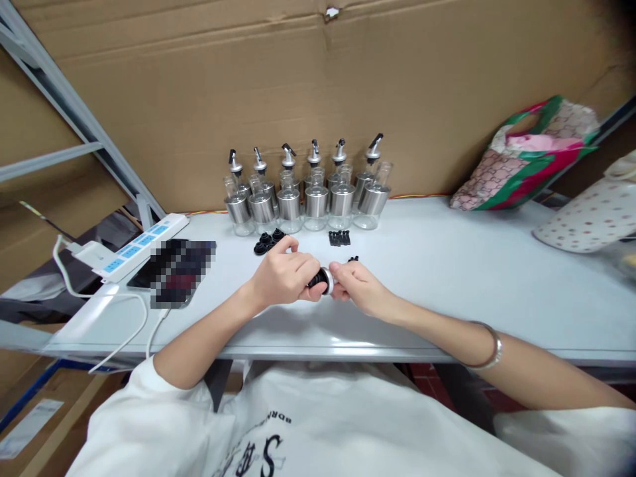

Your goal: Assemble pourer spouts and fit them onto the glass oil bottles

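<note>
Both hands meet above the table's front part, around a small pourer top [328,281] of silver metal with a black ribbed stopper. My left hand [285,275] is closed on its black end. From the right, my right hand [360,286] pinches the silver end, whose tip is hidden by the fingers. Black round stoppers [267,242] lie just beyond my left hand. Several small black pieces [339,238] lie in a row past the hands, and a few more [353,258] show right behind my right hand.
Glass bottles with steel bands [316,200] stand in two rows by the cardboard wall [298,86]; the back ones carry pourers. At left are a power strip [144,246], cables and a blurred phone [183,271]. At right sit a patterned bag [521,159] and a dotted cloth item [581,215].
</note>
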Demonstrator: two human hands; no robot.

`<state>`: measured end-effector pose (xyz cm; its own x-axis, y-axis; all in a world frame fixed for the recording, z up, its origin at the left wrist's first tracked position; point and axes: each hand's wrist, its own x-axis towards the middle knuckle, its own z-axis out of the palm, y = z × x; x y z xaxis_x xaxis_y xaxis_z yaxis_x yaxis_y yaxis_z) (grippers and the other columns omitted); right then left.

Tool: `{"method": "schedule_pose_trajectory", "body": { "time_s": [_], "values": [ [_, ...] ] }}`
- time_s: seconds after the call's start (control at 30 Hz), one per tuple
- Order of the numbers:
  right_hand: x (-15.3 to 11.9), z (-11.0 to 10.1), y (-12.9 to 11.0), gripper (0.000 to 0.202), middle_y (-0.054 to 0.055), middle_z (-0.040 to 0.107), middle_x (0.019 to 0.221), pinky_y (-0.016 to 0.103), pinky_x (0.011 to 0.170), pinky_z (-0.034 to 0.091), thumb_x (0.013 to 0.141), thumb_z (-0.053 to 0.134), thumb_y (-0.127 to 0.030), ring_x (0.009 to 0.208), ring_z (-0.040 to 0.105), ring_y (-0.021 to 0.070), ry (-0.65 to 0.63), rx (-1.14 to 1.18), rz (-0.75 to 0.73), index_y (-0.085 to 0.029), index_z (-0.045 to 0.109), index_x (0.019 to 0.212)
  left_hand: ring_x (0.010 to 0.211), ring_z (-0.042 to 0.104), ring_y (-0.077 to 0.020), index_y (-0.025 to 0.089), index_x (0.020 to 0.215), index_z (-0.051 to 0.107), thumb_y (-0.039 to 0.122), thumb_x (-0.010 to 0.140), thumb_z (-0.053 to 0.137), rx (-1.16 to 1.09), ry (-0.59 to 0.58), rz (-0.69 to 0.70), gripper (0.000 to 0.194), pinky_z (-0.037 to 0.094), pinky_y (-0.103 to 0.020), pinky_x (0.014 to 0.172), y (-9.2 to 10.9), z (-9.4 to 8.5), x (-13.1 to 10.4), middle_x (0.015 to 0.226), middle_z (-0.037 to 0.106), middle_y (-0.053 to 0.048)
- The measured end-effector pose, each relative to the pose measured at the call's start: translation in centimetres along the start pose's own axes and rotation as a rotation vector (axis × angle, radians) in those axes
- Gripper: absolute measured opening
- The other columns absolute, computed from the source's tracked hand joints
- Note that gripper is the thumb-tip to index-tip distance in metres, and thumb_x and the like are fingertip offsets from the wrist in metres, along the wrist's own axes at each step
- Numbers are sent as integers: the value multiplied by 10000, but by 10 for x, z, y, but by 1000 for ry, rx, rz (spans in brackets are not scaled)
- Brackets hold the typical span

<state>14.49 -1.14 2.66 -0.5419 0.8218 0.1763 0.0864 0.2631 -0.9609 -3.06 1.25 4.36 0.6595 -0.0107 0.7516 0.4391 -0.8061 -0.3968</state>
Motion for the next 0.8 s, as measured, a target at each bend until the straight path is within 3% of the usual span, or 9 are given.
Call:
{"method": "schedule_pose_trajectory", "body": {
  "time_s": [0.2, 0.43, 0.8],
  "values": [
    [-2, -7, -3, 553, -50, 278, 471, 253, 457, 223, 906, 258, -620, 440, 248, 82, 58, -349, -201, -212, 297, 535, 411, 301, -113, 213, 610, 352, 317, 977, 162, -92, -106, -113, 426, 382, -307, 641, -4, 2, -2, 453, 453, 49],
    [2, -15, -6, 419, -40, 336, 522, 250, 514, 258, 948, 291, -457, 466, 301, 99, -2, -566, -343, -212, 329, 610, 433, 277, -112, 212, 622, 319, 299, 985, 177, -266, -150, -170, 400, 396, -286, 657, -10, 2, -1, 461, 400, 68],
    [12, -33, -6, 439, 15, 413, 545, 320, 561, 240, 933, 371, -489, 534, 320, 168, 77, -1062, -595, -227, 353, 582, 468, 318, -114, 205, 595, 336, 371, 981, 99, -393, -366, -285, 483, 400, -274, 651, -16, 6, -5, 497, 401, 47]
  ]
}}
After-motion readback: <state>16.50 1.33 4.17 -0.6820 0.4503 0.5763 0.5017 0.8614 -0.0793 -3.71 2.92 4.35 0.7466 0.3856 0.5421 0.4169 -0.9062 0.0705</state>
